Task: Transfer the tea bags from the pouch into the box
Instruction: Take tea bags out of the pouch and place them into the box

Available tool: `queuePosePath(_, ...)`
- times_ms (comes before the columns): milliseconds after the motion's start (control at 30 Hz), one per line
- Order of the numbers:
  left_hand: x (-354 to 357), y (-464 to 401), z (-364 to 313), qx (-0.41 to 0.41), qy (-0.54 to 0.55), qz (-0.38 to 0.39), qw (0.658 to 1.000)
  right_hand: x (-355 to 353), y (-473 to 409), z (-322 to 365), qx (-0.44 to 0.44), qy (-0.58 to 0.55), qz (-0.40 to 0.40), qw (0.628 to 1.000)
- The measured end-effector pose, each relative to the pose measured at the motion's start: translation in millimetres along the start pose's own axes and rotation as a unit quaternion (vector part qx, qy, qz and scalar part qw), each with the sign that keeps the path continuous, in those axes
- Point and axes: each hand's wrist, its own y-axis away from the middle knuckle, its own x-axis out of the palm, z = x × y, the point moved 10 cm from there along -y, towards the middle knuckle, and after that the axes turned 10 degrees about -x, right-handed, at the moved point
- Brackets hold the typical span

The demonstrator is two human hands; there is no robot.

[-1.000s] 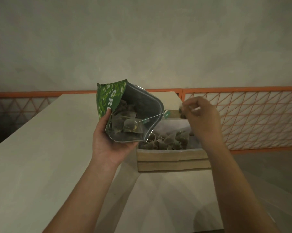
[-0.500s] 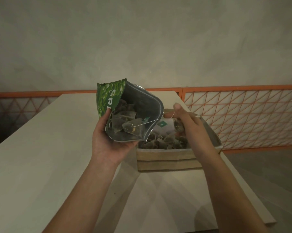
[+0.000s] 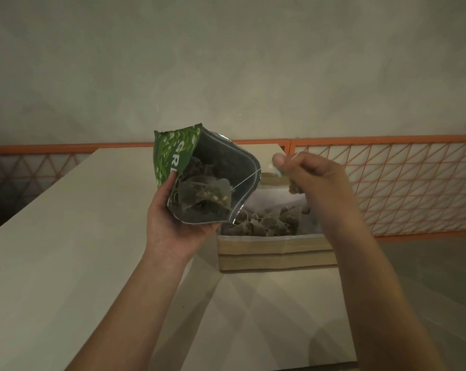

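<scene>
My left hand (image 3: 172,226) grips a green foil pouch (image 3: 178,156) from below, its mouth open toward me with several tea bags (image 3: 205,194) inside. My right hand (image 3: 314,178) is raised over the cardboard box (image 3: 274,253), fingers curled, pinching a white string and its tag. The string (image 3: 246,179) runs taut from my fingers over the pouch rim to a tea bag in the pouch. A dark tea bag hangs under my right palm. The box holds several tea bags (image 3: 269,220) on white paper.
The box stands near the right edge of a pale table (image 3: 65,250). An orange lattice railing (image 3: 387,183) runs behind and to the right. A plain grey wall fills the background.
My right hand rose from the box, where it had dipped half a second ago, and now pulls a string taut from the pouch. My left hand and the pouch stayed in place.
</scene>
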Motion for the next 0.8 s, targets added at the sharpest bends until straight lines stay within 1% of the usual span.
queuePosePath(133, 2.0, 0.6, 0.7, -0.007, -0.006, 0.002, 1.0, -18.3, -11.0, 18.5, -0.036, -0.055, -0.051, 0.997)
queuePosePath(267, 4.2, -0.4, -1.1, -0.006, 0.001, 0.013, 1.0, -34.6, -19.2, 12.3, -0.023, -0.044, -0.077, 0.996)
queuePosePath(400, 9.4, 0.7, 2.0, -0.01, 0.01, 0.03, 0.999, -41.5, -16.9, -16.5, 0.024, -0.009, -0.06, 0.998)
queuePosePath(500, 8.9, 1.1, 2.2, -0.008, 0.005, 0.028, 1.0, -44.2, -10.6, -43.4, 0.062, 0.011, -0.04, 0.997)
queuePosePath(533, 8.3, 1.3, 1.5, -0.006, 0.004, 0.027, 1.0, -44.9, -8.3, -54.5, 0.081, 0.035, -0.032, 0.996)
queuePosePath(600, 9.2, 0.7, 2.4, -0.007, 0.005, 0.025, 1.0, -46.4, -3.9, -74.8, 0.108, 0.133, 0.003, 0.985)
queuePosePath(667, 8.8, 0.7, 1.9, -0.007, 0.007, 0.023, 1.0, -42.8, -1.4, -85.9, 0.107, 0.228, 0.044, 0.967)
queuePosePath(733, 7.3, 1.0, 0.9, -0.006, 0.007, 0.018, 1.0, -39.8, -0.2, -88.9, 0.103, 0.25, 0.048, 0.962)
queuePosePath(800, 5.6, 1.0, -0.2, -0.003, 0.004, 0.012, 1.0, -38.5, -0.6, -88.4, 0.095, 0.278, 0.036, 0.955)
